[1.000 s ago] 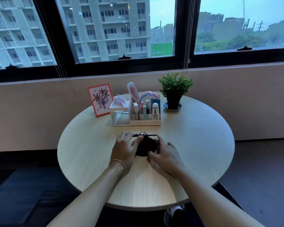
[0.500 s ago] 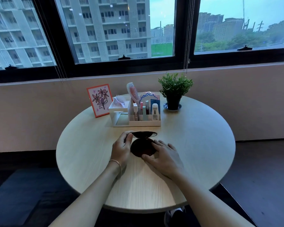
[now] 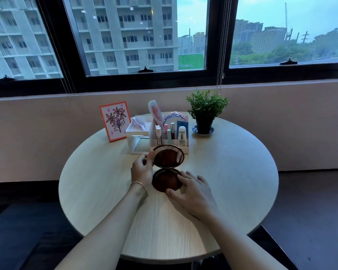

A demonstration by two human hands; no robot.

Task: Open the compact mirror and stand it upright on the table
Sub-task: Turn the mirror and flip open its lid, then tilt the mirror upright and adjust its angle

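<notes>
A round dark compact mirror (image 3: pixel 168 168) lies open in the middle of the round wooden table (image 3: pixel 232 172). Its base rests flat on the tabletop and its lid stands raised, nearly upright, facing me. My left hand (image 3: pixel 142 168) pinches the lid's left edge with thumb and fingers. My right hand (image 3: pixel 191 190) lies over the base's right and front rim, fingers spread, pressing it down.
Behind the mirror stands a white organizer (image 3: pixel 164 137) with cosmetics, a comb and a brush. A framed flower card (image 3: pixel 115 123) stands at the back left, a potted plant (image 3: pixel 205 114) at the back right. A wall and windows lie beyond the table.
The compact was shut under both hands a second ago. My left hand has swung the lid up from nearly flat to nearly upright while my right hand holds the base.
</notes>
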